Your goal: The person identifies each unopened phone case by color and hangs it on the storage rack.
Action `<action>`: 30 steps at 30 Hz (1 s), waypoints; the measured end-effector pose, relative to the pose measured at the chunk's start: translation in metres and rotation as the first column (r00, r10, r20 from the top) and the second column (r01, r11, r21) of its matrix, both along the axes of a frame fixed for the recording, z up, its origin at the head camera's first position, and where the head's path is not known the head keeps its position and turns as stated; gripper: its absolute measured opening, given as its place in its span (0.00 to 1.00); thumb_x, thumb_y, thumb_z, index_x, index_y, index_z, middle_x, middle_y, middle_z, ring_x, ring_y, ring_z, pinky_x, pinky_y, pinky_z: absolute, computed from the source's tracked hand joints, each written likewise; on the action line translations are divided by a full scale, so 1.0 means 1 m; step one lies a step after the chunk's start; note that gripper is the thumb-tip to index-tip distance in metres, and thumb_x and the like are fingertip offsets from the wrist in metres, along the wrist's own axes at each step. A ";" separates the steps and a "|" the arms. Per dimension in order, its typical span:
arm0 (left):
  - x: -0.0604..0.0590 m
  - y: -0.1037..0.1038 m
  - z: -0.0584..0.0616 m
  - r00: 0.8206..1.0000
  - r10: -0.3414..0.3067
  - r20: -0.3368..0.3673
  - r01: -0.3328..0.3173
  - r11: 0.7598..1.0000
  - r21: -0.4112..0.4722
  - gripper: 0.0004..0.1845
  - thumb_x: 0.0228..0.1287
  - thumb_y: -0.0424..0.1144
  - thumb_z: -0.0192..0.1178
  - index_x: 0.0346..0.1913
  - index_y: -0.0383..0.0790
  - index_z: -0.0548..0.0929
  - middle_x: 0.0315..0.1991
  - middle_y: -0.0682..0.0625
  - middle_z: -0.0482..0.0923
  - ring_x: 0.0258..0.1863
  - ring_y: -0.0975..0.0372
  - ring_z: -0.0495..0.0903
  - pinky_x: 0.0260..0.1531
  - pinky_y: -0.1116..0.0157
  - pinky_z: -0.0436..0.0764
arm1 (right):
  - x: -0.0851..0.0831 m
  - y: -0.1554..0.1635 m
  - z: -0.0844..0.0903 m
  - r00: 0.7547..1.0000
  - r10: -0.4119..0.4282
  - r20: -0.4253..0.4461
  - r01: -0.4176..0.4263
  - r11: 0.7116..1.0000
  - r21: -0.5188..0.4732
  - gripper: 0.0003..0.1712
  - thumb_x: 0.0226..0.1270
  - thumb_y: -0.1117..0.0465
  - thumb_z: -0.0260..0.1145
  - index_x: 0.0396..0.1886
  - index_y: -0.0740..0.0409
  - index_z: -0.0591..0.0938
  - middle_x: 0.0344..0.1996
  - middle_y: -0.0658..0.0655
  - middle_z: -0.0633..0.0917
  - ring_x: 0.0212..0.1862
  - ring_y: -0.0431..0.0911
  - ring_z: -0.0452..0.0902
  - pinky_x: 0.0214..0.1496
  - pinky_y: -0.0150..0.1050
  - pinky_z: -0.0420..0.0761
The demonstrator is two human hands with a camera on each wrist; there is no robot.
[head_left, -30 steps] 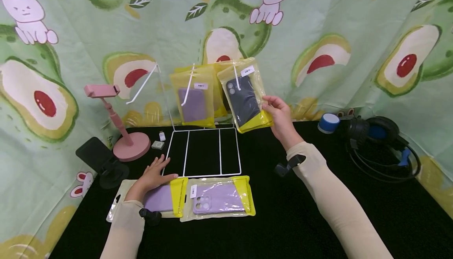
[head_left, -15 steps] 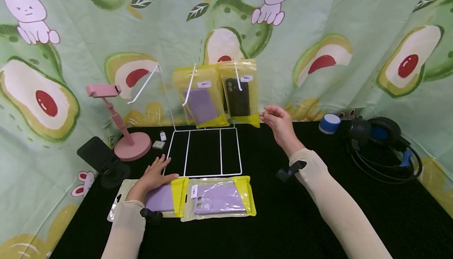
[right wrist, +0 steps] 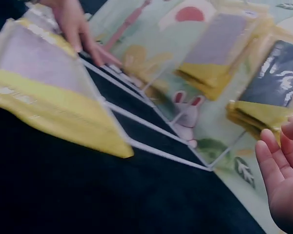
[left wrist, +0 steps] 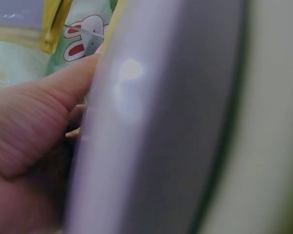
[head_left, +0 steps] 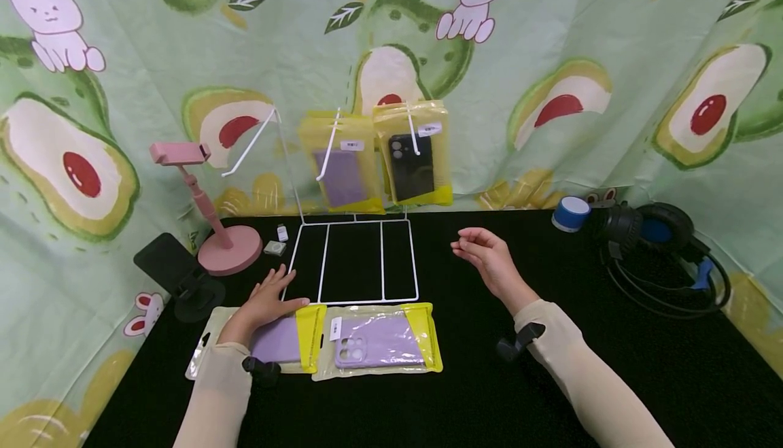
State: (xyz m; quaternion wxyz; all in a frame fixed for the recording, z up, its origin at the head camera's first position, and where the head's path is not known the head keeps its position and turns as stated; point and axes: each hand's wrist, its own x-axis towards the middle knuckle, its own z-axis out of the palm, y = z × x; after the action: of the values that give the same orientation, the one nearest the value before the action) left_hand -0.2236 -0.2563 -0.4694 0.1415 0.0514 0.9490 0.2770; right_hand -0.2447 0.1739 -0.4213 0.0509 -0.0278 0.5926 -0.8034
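My left hand (head_left: 266,306) lies with spread fingers over the left front corner of a white wire rack (head_left: 382,257). Under its wrist and palm is a bagged purple phone case (head_left: 275,342), partly covered; a blurred bag fills much of the left wrist view. Beside it lies a second bagged purple phone case (head_left: 379,342). My right hand (head_left: 492,261) hovers right of the rack, fingers loosely bent, holding nothing. On the rack's right hook hangs a bagged black phone case (head_left: 412,176), with more bags behind it. Bagged purple phone cases (head_left: 344,183) hang from the middle hook.
The rack's left hook (head_left: 247,143) carries nothing. Left of the rack stand a pink phone stand (head_left: 229,251) and a black stand (head_left: 177,274), with two small white items nearby. A blue tin (head_left: 571,214) and black headphones (head_left: 654,230) are at the right.
My right hand has let go of the bagged black phone case and drawn back down toward me. The hanging bags swung and now hang straighter. My left hand has stayed put.
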 end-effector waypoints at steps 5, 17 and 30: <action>0.001 0.001 0.002 1.000 0.001 0.001 -0.001 1.000 0.007 0.48 0.58 0.60 0.60 0.73 0.35 0.54 0.74 0.33 0.38 0.73 0.42 0.33 0.67 0.41 0.32 | 0.015 -0.006 -0.008 0.997 0.080 -0.006 -0.079 0.993 0.085 0.09 0.65 0.69 0.59 0.45 0.60 0.76 0.38 0.52 0.79 0.42 0.43 0.81 0.51 0.36 0.80; 0.002 0.001 0.001 1.000 -0.003 0.003 0.003 1.000 0.010 0.49 0.57 0.61 0.61 0.73 0.35 0.54 0.74 0.33 0.38 0.72 0.41 0.33 0.66 0.41 0.32 | 0.040 -0.041 -0.018 0.914 0.392 -0.101 -0.304 0.830 0.468 0.16 0.66 0.63 0.61 0.49 0.68 0.76 0.47 0.68 0.78 0.46 0.49 0.78 0.52 0.45 0.79; 0.002 0.003 0.002 1.000 -0.003 -0.005 0.003 1.000 0.007 0.49 0.58 0.60 0.61 0.73 0.34 0.54 0.74 0.33 0.38 0.72 0.41 0.33 0.66 0.40 0.32 | 0.056 -0.080 -0.033 0.691 0.708 -0.145 -0.280 0.447 0.849 0.17 0.62 0.57 0.65 0.51 0.55 0.80 0.57 0.56 0.73 0.60 0.50 0.69 0.62 0.44 0.70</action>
State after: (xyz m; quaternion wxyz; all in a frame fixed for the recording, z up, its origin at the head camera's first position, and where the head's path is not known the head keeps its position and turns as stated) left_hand -0.2211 -0.2533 -0.4671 0.1396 0.0542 0.9482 0.2801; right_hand -0.1890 0.0942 -0.4546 0.1497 -0.3811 0.8309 -0.3767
